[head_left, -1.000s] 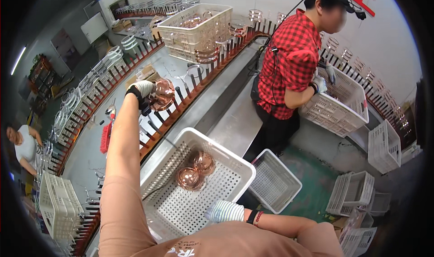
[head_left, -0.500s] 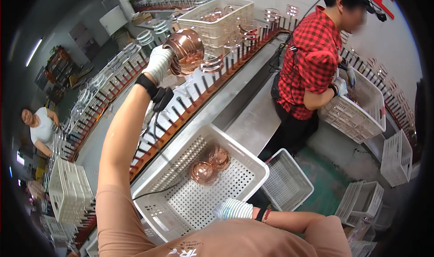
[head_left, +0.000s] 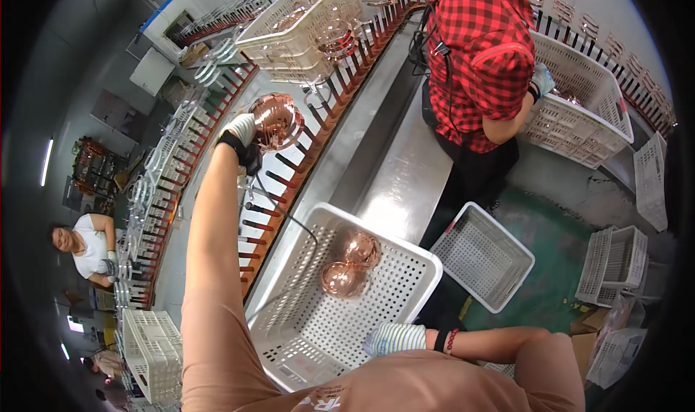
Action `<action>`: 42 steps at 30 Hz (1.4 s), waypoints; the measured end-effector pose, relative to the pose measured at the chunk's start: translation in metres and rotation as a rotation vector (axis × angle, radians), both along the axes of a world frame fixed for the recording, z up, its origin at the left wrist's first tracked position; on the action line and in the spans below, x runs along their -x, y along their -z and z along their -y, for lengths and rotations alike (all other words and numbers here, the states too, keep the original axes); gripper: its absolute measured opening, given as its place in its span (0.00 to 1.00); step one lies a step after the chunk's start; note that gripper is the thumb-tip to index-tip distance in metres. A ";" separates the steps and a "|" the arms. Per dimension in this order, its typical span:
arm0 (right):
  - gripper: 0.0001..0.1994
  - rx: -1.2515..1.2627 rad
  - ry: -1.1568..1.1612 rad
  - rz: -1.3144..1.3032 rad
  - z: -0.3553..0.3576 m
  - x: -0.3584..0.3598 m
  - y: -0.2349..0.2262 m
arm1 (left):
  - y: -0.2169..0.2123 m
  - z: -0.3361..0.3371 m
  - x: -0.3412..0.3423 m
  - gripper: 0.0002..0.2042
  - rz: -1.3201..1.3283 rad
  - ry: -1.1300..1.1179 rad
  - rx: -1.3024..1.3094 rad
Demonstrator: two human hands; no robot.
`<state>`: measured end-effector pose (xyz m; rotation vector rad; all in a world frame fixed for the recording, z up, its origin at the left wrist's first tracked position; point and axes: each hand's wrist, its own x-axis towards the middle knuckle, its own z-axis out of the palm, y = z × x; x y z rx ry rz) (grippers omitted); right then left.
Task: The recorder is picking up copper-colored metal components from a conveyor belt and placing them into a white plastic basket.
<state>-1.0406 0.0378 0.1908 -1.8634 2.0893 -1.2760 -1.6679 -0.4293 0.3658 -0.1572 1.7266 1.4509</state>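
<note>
head: left hand point(head_left: 242, 127) holds seemingly round copperware point(head_left: 278, 122)

We see bright, even light around our left hand point(head_left: 244, 128), with sharp glints on the copper-coloured piece point(head_left: 277, 122) in its grip. Well left of that grip, a tube light point(head_left: 48, 161) glows amid dimness, where details soften. Below and right of the grip, a metal ledge point(head_left: 394, 198) throws glare. Farthest out, straight edges bend toward a black rim.

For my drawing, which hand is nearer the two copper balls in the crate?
Right. The right hand is this side of the copper balls, by the crate's rim; the left hand is farther, beyond them.
</note>
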 end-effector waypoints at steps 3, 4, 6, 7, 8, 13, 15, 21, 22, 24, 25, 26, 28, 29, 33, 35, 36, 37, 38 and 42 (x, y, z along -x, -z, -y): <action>0.11 -0.198 0.035 0.286 -0.002 0.030 -0.011 | 0.071 -0.092 -0.021 0.12 -0.917 0.074 0.688; 0.11 -0.246 0.159 0.358 -0.008 0.038 0.002 | 0.058 -0.234 -0.049 0.15 -1.137 -0.020 0.797; 0.10 -0.153 0.151 0.255 -0.010 0.036 -0.003 | -0.055 -0.286 -0.136 0.14 -1.592 0.168 0.948; 0.10 -0.148 0.128 0.242 -0.013 0.041 -0.013 | -0.087 -0.303 -0.153 0.15 -1.540 0.067 0.776; 0.10 -0.128 0.088 0.222 -0.015 0.046 -0.025 | -0.111 -0.303 -0.165 0.17 -1.480 -0.044 0.620; 0.10 -0.204 0.031 0.189 -0.024 0.052 -0.030 | -0.105 -0.322 -0.109 0.16 -0.803 -0.517 -0.222; 0.11 -0.157 0.014 0.249 -0.022 0.047 -0.026 | -0.097 -0.295 -0.073 0.16 -0.912 -0.447 0.091; 0.11 0.030 0.163 0.366 -0.012 0.027 0.027 | -0.047 -0.340 0.015 0.16 -0.789 -0.622 0.186; 0.11 0.205 0.223 0.413 -0.008 0.018 0.043 | -0.035 -0.328 0.035 0.16 -0.754 -0.687 0.162; 0.11 0.255 0.269 0.374 -0.008 0.009 0.057 | -0.015 -0.311 0.068 0.18 -0.742 -0.645 0.287; 0.11 0.063 0.212 0.226 -0.001 0.006 0.071 | -0.019 -0.286 0.085 0.16 -0.762 -0.489 0.427; 0.11 -0.076 0.098 0.019 0.007 0.000 0.075 | -0.059 -0.213 0.097 0.13 -0.935 -0.254 0.785; 0.11 -0.193 0.030 0.364 -0.013 0.021 0.033 | -0.014 -0.272 0.102 0.18 -0.765 -0.142 0.911; 0.10 -0.063 0.100 0.480 -0.012 0.014 0.042 | -0.009 -0.302 0.096 0.17 -0.644 -0.162 0.909; 0.10 -0.022 0.151 0.017 -0.005 0.004 0.084 | -0.051 -0.319 0.068 0.15 -0.709 0.346 1.309; 0.10 -0.124 0.122 0.173 -0.012 0.019 0.046 | -0.051 -0.336 0.042 0.14 -0.747 0.454 1.277; 0.09 -0.217 0.086 0.318 -0.017 0.027 0.028 | -0.053 -0.337 0.032 0.13 -0.788 0.552 1.253; 0.09 -0.214 0.069 0.305 -0.019 0.029 0.023 | -0.051 -0.312 0.031 0.11 -0.670 0.376 1.079; 0.09 -0.111 0.060 0.606 -0.019 0.031 0.020 | -0.039 -0.299 0.025 0.09 -0.474 0.043 0.662; 0.11 -0.136 0.075 0.514 -0.023 0.047 0.006 | -0.033 -0.283 0.008 0.09 0.029 -0.034 0.278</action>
